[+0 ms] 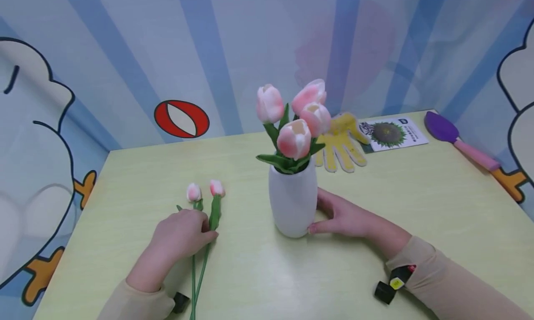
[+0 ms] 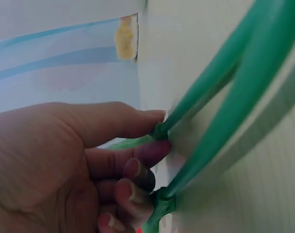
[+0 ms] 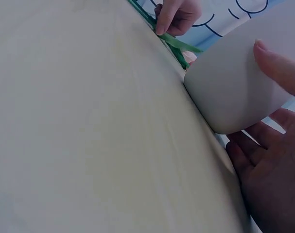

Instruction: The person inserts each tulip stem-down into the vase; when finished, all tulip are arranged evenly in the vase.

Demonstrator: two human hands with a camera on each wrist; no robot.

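A white vase (image 1: pixel 293 201) stands upright on the table, holding several pink-and-white tulips (image 1: pixel 294 138) with green leaves. My right hand (image 1: pixel 350 216) grips its lower right side, thumb in front; the right wrist view shows the thumb on the vase (image 3: pixel 230 87) and the other fingers curled beneath its side. Two tulips lie to the left, one with a pink head (image 1: pixel 217 188), the other beside it (image 1: pixel 193 192). My left hand (image 1: pixel 181 234) is over them. In the left wrist view, thumb and forefinger of the left hand (image 2: pixel 89 160) pinch one green stem (image 2: pixel 200 97) where its leaf starts.
Behind the vase at the right lies a yellow glove (image 1: pixel 344 144), beside a card with a plant picture (image 1: pixel 394 133). A purple scoop with a pink handle (image 1: pixel 477 156) lies along the right edge. A patterned blue curtain (image 1: pixel 250 41) hangs behind the table (image 1: pixel 137 181).
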